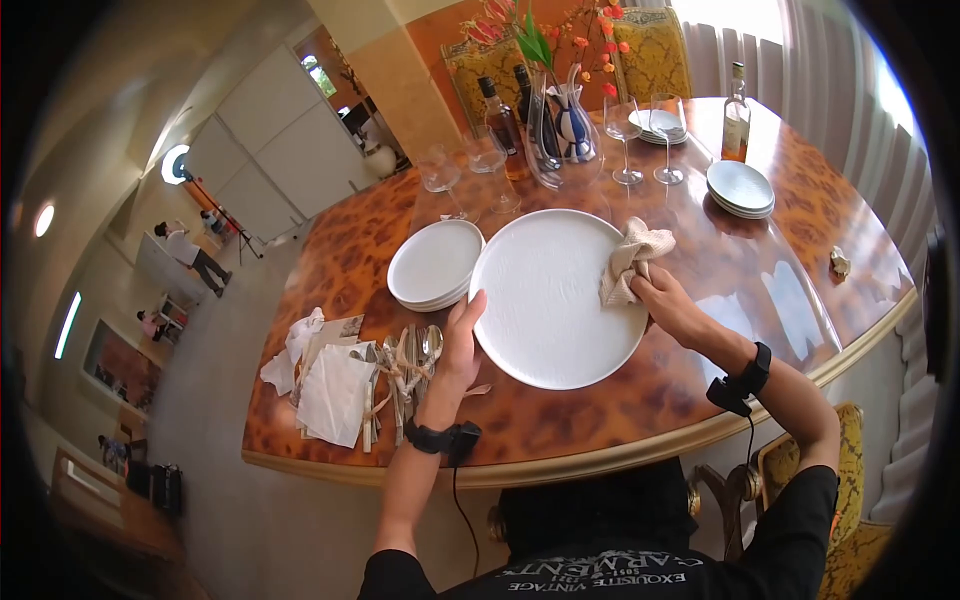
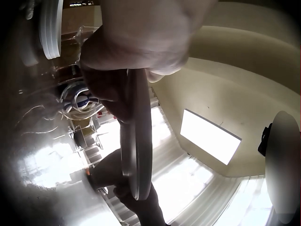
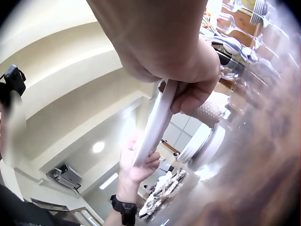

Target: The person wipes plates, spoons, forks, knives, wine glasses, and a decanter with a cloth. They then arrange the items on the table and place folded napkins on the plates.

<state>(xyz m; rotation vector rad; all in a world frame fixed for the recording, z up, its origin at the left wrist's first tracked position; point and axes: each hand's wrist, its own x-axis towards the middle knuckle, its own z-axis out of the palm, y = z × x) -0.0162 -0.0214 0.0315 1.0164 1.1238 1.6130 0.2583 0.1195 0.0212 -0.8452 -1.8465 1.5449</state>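
Note:
A large white round plate [image 1: 555,300] is held over the near side of the table by both hands. My left hand [image 1: 460,338] grips its left edge, thumb on the upper face and fingers beneath, as the left wrist view shows. At the opposite edge my right hand [image 1: 672,305] grips the rim together with a bunched beige cloth [image 1: 637,255], which lies over the plate's upper right. Seen edge-on in the right wrist view, the plate [image 3: 155,125] is tilted, with the right fingers curled around its rim.
Left of the plate stands a stack of white plates [image 1: 435,265]. Cutlery [image 1: 405,365] and white napkins [image 1: 335,390] lie nearer the front edge. Wine glasses [image 1: 627,130], bottles [image 1: 736,115] and a flower vase [image 1: 572,125] stand behind, with smaller plates [image 1: 740,188] at right.

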